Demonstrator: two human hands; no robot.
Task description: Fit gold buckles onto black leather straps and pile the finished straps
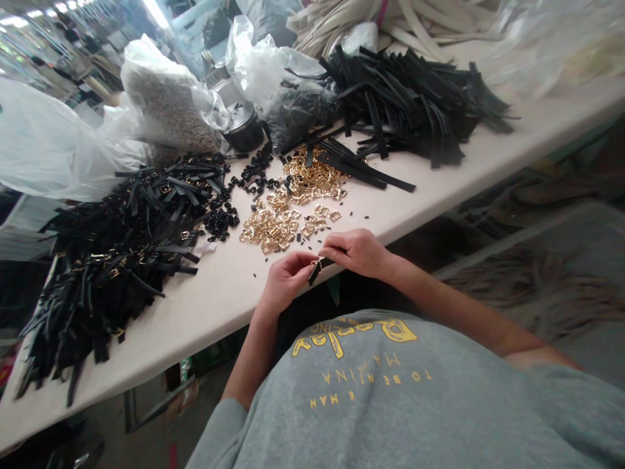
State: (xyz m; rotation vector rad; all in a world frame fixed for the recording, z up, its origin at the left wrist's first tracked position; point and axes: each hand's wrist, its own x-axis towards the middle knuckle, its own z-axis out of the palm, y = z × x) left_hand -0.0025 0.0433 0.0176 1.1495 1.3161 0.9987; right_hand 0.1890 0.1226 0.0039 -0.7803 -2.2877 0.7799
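Observation:
Over the table's front edge, my left hand (287, 281) pinches a gold buckle (316, 263) between thumb and fingers. A short black strap (315, 272) passes at the buckle, its end pointing down toward me. My right hand (359, 253) is closed on the same strap, just right of the buckle, and my fingers hide part of it. Just beyond my hands lies a spread of loose gold buckles (270, 228), with a second gold heap (312, 174) behind it. Small black loops (221, 223) sit left of the buckles.
Black straps with buckles form a big pile (112, 260) on the left. Plain black straps (405, 98) lie heaped at the back right. Plastic bags (166, 98), a dark lidded pot (243, 127) and pale strips (415, 26) stand along the back of the white table (215, 306).

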